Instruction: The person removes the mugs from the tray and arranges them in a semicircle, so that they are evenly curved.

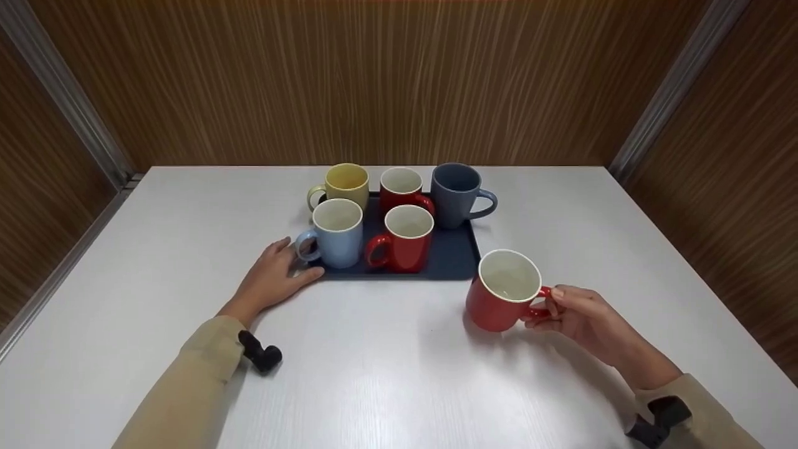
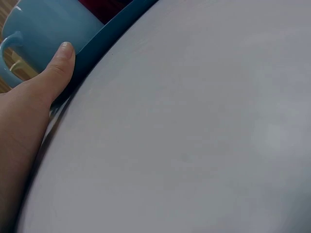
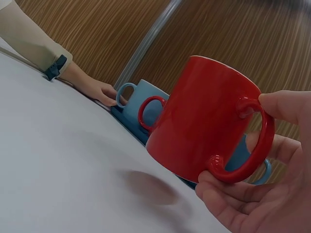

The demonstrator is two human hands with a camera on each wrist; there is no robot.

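I see my left hand [image 1: 272,279] lying flat on the white table [image 1: 156,262], fingers relaxed and straight, the thumb touching the near left corner of the dark blue tray [image 1: 454,257], just beside the light blue mug [image 1: 333,233]. To the right, my right hand [image 1: 576,315] pinches the handle of the red mug [image 1: 502,290] (glossy ceramic, round, white inside), tilted and lifted above the table, near the tray's right corner.

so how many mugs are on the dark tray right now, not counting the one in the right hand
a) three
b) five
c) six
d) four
b: the tray carries a yellow mug, a light blue mug, two red mugs and a grey-blue mug; the sixth, a red mug, is held off the tray by the right hand.
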